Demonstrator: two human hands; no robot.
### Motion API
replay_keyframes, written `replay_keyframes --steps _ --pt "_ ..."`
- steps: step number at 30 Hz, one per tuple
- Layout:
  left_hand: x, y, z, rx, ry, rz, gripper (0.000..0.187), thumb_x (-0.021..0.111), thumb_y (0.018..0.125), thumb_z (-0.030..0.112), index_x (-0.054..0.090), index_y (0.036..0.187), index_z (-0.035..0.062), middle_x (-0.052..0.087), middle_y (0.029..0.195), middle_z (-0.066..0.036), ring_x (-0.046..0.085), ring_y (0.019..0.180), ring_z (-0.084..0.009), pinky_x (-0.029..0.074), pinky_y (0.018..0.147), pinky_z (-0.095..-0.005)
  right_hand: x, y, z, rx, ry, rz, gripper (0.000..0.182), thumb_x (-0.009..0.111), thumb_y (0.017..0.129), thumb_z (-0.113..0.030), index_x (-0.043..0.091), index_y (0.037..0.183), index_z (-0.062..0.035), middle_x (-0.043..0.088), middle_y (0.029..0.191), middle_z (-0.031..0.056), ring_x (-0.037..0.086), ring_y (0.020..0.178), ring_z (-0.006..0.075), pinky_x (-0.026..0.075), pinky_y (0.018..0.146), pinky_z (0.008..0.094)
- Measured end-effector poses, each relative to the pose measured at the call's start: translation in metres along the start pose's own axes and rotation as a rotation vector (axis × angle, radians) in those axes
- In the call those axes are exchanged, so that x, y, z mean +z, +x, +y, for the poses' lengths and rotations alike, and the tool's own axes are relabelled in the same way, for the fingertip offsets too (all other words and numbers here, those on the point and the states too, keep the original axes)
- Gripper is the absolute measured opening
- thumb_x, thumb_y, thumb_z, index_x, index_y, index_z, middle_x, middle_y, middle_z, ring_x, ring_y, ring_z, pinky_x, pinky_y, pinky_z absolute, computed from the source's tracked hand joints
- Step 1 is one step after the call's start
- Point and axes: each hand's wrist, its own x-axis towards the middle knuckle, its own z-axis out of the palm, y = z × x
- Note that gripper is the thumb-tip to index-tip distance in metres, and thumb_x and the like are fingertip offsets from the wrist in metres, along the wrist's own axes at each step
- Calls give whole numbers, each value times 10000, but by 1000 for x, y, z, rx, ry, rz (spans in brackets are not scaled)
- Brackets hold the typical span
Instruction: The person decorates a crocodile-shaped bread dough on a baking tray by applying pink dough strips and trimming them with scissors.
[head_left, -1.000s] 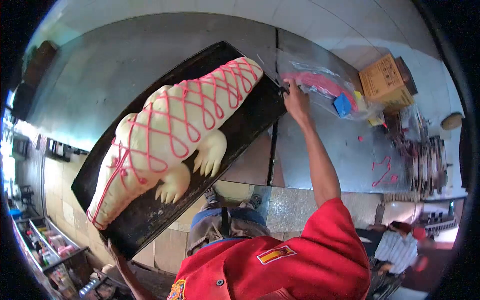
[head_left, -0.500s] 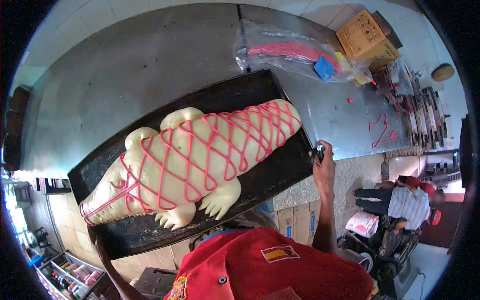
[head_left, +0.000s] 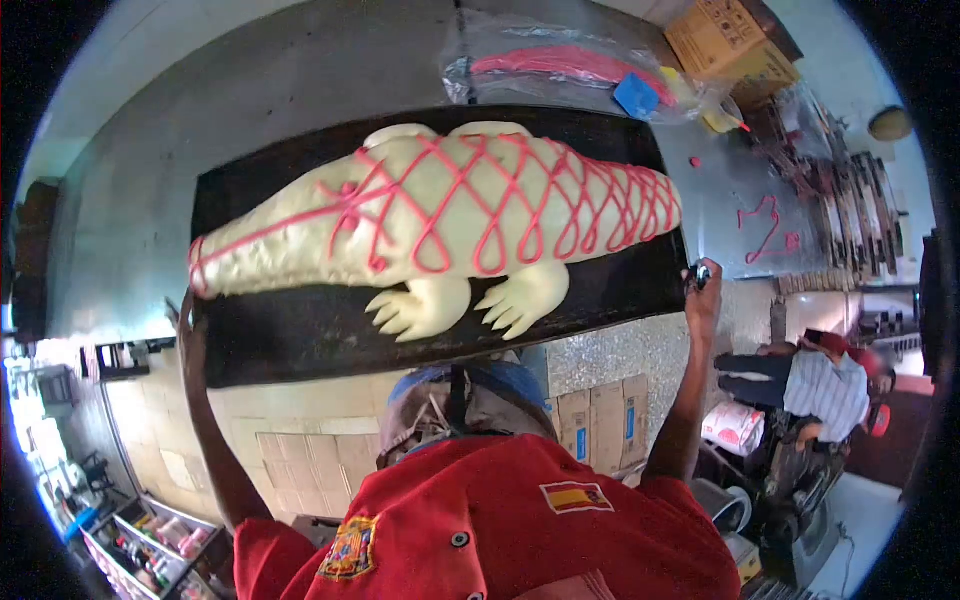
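A crocodile-shaped dough (head_left: pixel 505 210), pale with pink dough strips criss-crossed over its back and a pink band around its snout, lies on a black baking tray (head_left: pixel 600 300). At the tray's front left corner my left hand (head_left: pixel 190 335) grips the edge, thumb to the outside and the other fingers mostly hidden. My right hand (head_left: pixel 704 298) is at the right end of the tray, closed around a small black and silver object (head_left: pixel 697 275) whose kind I cannot tell.
The tray overlaps the metal table (head_left: pixel 290 90). Behind it lie a plastic bag (head_left: pixel 560 65) with pink dough and a blue scraper (head_left: pixel 636 96). Pink scraps (head_left: pixel 762 230), stacked boards (head_left: pixel 850 220) and a cardboard box (head_left: pixel 715 40) are to the right. A person (head_left: pixel 820 385) is beyond.
The tray has turned from a slant to nearly level in view, its left end swinging up and away, and shifted right. My left hand has come further into view.
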Motion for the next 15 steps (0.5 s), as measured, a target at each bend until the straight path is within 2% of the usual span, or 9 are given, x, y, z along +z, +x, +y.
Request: replay_keyframes --steps 1,2,4,8,10,11,12,14,15 --pt "12 16 -18 37 41 6 672 596 848 37 408 1459 244 25 1570 -289 51 1466 -408 202 1165 -475 2 9 14 -88 -11 53 410 652 901 -103 456 1260 -79 577 1040 137 591 901 211 454 830 318" --pt "19 25 -15 16 135 -1 665 592 847 45 408 1460 228 50 1562 -303 61 1463 -413 200 1167 -473 1 13 25 -107 -3 39 410 652 901 -103 456 1260 -79 577 1040 137 591 901 211 454 830 318" --pt "23 32 7 36 -140 -52 624 576 875 56 413 1457 211 194 1568 -219 70 1460 -418 141 1182 -458 1 18 44 -187 38 32 400 644 911 -177 455 1252 -87 588 1138 201 591 1042 401 452 862 444" --pt "4 9 88 -172 261 33 620 550 927 160 332 1501 246 180 1573 -220 20 1469 -412 100 1154 -572 -20 21 51 -239 21 80 376 646 908 -152 486 1233 -51 614 1061 160 620 915 300 478 797 384" --pt "-5 -18 96 -94 8 272 618 573 927 212 337 1497 257 179 1565 -247 29 1466 -423 133 1154 -552 -53 16 25 -159 166 -32 405 653 907 -176 487 1259 -62 625 1027 132 616 862 241 478 763 345" --pt "-4 -34 106 -184 -37 423 603 588 924 244 363 1483 211 266 1535 -245 187 1444 -395 204 1144 -506 -68 12 7 -55 293 -129 434 660 906 -199 489 1284 -72 635 992 104 613 809 182 478 730 305" --pt "4 -57 122 -205 -25 432 603 588 924 244 363 1483 211 266 1535 -245 187 1444 -395 204 1144 -506 -79 4 -14 -69 297 -149 434 660 906 -199 489 1284 -72 635 992 104 613 809 182 478 730 305" --pt "29 -111 164 27 -94 996 476 567 923 184 480 1367 37 528 1295 -201 477 1225 -329 337 1067 -437 -96 -18 -60 -135 760 -557 500 666 907 -269 483 1335 -87 622 913 59 569 734 108 457 698 253" --pt "58 -136 168 -257 -101 1087 405 534 921 136 522 1303 4 544 1260 -204 483 1199 -345 352 1050 -426 -102 -30 -85 -83 807 -754 542 658 910 -281 446 1372 -92 611 902 57 563 734 106 457 703 256"
